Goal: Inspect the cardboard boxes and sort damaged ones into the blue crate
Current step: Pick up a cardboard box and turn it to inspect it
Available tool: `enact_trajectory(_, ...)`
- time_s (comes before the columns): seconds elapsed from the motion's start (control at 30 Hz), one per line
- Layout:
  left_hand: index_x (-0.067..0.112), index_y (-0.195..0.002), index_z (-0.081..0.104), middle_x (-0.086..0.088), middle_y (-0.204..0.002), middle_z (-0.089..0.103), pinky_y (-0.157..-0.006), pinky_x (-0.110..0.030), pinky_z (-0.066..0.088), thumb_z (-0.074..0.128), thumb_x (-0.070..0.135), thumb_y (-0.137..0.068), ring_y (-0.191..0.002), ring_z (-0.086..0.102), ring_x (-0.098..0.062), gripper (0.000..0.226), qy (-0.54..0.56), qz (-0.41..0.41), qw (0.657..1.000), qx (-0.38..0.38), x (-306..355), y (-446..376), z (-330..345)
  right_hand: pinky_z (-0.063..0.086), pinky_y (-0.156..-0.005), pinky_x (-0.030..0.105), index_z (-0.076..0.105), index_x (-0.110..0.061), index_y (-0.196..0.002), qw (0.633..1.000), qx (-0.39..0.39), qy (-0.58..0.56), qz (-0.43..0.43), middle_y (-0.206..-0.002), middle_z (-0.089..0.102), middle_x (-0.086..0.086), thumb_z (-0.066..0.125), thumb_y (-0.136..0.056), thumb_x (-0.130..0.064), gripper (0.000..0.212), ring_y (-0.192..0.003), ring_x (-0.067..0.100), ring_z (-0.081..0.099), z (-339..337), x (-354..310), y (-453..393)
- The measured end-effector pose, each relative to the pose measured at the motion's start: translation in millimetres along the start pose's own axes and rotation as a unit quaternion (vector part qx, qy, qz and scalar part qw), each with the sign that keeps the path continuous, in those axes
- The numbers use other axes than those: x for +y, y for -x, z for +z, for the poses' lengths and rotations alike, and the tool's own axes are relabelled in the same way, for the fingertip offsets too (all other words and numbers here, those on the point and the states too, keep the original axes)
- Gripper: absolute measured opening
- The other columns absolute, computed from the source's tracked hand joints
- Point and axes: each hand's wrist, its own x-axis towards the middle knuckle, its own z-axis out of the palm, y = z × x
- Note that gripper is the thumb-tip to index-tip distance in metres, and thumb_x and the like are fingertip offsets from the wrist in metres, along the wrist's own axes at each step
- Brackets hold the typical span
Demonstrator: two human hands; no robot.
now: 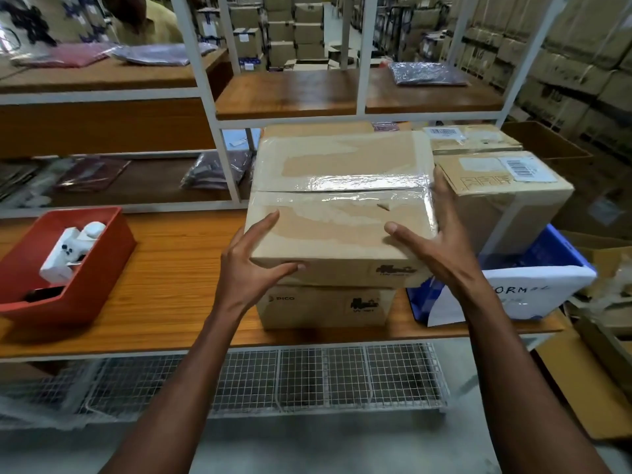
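Warehouse aisle, stacked cartons (581, 63) filling the background behind a white steel rack (362, 56) with wood-grain shelves. My orange wood-grain bench (164, 285) runs below, a wire-mesh shelf (266, 381) beneath it. On the bench, a large taped cardboard box (342, 206) sits on a lower cardboard box (325, 307) printed "PICO"; both front faces carry a small black stamp I cannot read. Clear tape covers the upper box's top, with a small tear near the seam. To the right stand a barcode-labelled box (502, 196) and another box (475, 138) behind it. The blue crate (561, 249) rests at the bench's right end, a white sheet (533, 292) lettered "ORM" draped over its front. At left, a red bin (68, 265) holds white controllers (73, 248). My left hand (253, 265) grips the upper box's near left corner; my right hand (441, 241) grips its right edge.
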Motion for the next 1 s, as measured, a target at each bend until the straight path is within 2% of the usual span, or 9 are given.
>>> enact_trajectory(0.13, 0.033, -0.147, 0.059, 0.024, -0.145, 0.056, -0.114, -0.019, 0.041, 0.093, 0.052, -0.064, -0.14, 0.045, 0.009, 0.092, 0.026, -0.04, 0.999, 0.023, -1, -2, 0, 0.033, -0.122, 0.058, 0.035, -0.051, -0.157, 0.998, -0.035, 0.036, -0.028, -0.15, 0.035, -0.041, 0.079, -0.069, -0.068, 0.1, -0.151, 0.01, 0.032, -3, -2, 7)
enact_trajectory(0.2, 0.03, -0.145, 0.062, 0.022, -0.143, 0.058, -0.11, -0.012, 0.041, 0.092, 0.052, -0.064, -0.135, 0.045, 0.016, 0.09, 0.033, -0.061, 0.997, 0.04, -2, -3, 0, 0.045, -0.115, 0.054, 0.046, -0.052, -0.15, 0.999, -0.033, 0.03, -0.032, -0.156, 0.043, -0.024, 0.078, -0.067, -0.071, 0.091, -0.146, 0.008, 0.041, -4, 2, 8)
enact_trajectory(0.3, 0.029, -0.141, 0.063, 0.023, -0.137, 0.058, -0.107, -0.022, 0.048, 0.094, 0.049, -0.064, -0.129, 0.047, 0.01, 0.085, 0.033, -0.087, 0.994, 0.055, -3, -4, 1, 0.047, -0.102, 0.028, 0.059, -0.048, -0.134, 0.998, -0.024, 0.025, -0.042, -0.147, 0.054, -0.017, 0.08, -0.063, -0.069, 0.078, -0.13, -0.015, 0.045, 1, 3, 9)
enact_trajectory(0.43, 0.028, -0.15, 0.048, 0.01, -0.143, 0.053, -0.085, -0.006, 0.05, 0.095, 0.05, -0.062, -0.126, 0.052, -0.006, 0.102, 0.045, -0.105, 0.99, 0.079, -2, -4, 2, 0.056, -0.104, 0.043, 0.064, -0.038, -0.131, 0.999, 0.016, 0.026, -0.035, -0.136, 0.058, -0.026, 0.086, -0.063, -0.067, 0.077, -0.132, 0.007, 0.054, 9, 16, 10)
enact_trajectory(0.5, 0.027, -0.154, 0.04, 0.009, -0.143, 0.05, -0.08, -0.009, 0.055, 0.093, 0.05, -0.063, -0.123, 0.055, -0.007, 0.108, 0.072, -0.112, 0.986, 0.103, 4, -5, 4, 0.06, -0.097, 0.05, 0.066, -0.04, -0.13, 1.0, 0.023, 0.001, -0.015, -0.134, 0.06, -0.023, 0.089, -0.065, -0.066, 0.074, -0.13, 0.014, 0.058, 13, 24, 8)
enact_trajectory(0.6, 0.032, -0.161, 0.025, 0.02, -0.144, 0.046, -0.09, -0.021, 0.058, 0.093, 0.047, -0.065, -0.126, 0.053, 0.004, 0.119, 0.089, -0.099, 0.985, 0.106, 8, -5, 7, 0.063, -0.09, 0.05, 0.067, -0.042, -0.128, 0.998, 0.046, -0.031, 0.0, -0.132, 0.062, -0.018, 0.09, -0.066, -0.063, 0.069, -0.125, 0.02, 0.063, 15, 29, 7)
enact_trajectory(0.77, 0.045, -0.163, -0.015, 0.004, -0.177, 0.001, -0.121, -0.056, 0.038, 0.1, 0.047, -0.057, -0.161, 0.018, -0.022, 0.157, 0.027, -0.068, 0.997, 0.034, -8, 9, 13, 0.066, -0.08, 0.039, 0.066, -0.032, -0.128, 0.995, 0.089, -0.046, 0.007, -0.127, 0.061, -0.014, 0.089, -0.075, -0.043, 0.058, -0.117, 0.014, 0.066, 13, 25, 3)
enact_trajectory(0.9, 0.032, -0.165, -0.017, 0.001, -0.177, -0.002, -0.124, -0.048, 0.034, 0.102, 0.04, -0.059, -0.16, 0.016, -0.019, 0.159, 0.015, -0.086, 0.994, 0.069, -6, 15, 25, 0.066, -0.081, 0.037, 0.061, -0.029, -0.133, 0.994, 0.096, -0.047, -0.005, -0.133, 0.058, -0.007, 0.089, -0.078, -0.041, 0.063, -0.121, 0.017, 0.062, 21, 24, 2)
enact_trajectory(1.0, 0.029, -0.167, -0.01, 0.008, -0.174, 0.006, -0.119, -0.033, 0.033, 0.102, 0.036, -0.061, -0.151, 0.017, 0.001, 0.155, 0.019, -0.094, 0.991, 0.088, -2, 11, 24, 0.062, -0.089, 0.03, 0.044, -0.028, -0.149, 0.99, 0.12, -0.077, 0.012, -0.126, 0.052, -0.022, 0.09, -0.08, -0.035, 0.084, -0.114, -0.003, 0.062, 22, 23, 2)
